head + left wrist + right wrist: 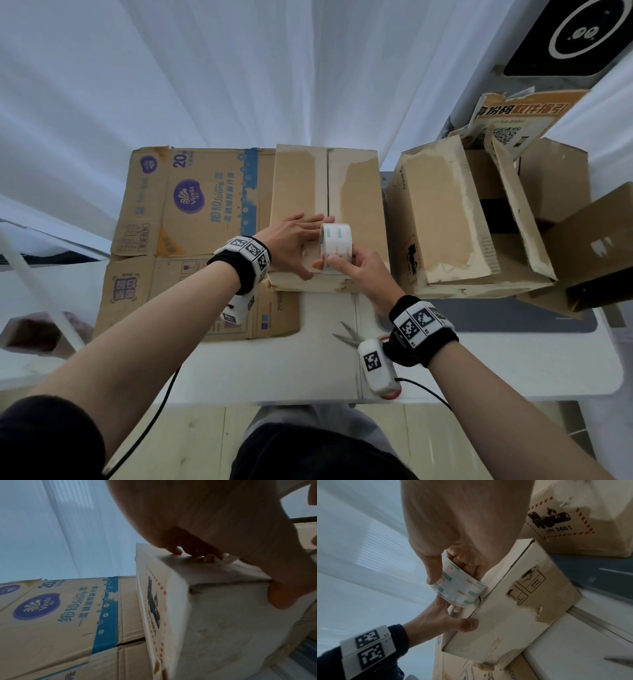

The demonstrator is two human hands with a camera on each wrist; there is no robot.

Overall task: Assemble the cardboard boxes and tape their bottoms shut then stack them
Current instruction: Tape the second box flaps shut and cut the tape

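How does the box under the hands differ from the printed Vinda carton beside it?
The box stands assembled, flaps closed; the Vinda carton lies flattened under it. The box is mostly plain brown with torn patches; the carton carries blue and purple print. The hands work on the box only. Both are worn cardboard.

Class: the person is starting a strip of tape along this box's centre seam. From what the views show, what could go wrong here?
1. The tape roll, gripped by the right hand, sits near the seam's end; the strip could run crooked off the seam.
2. The left hand lies flat on one flap of the box only, so the other could lift.
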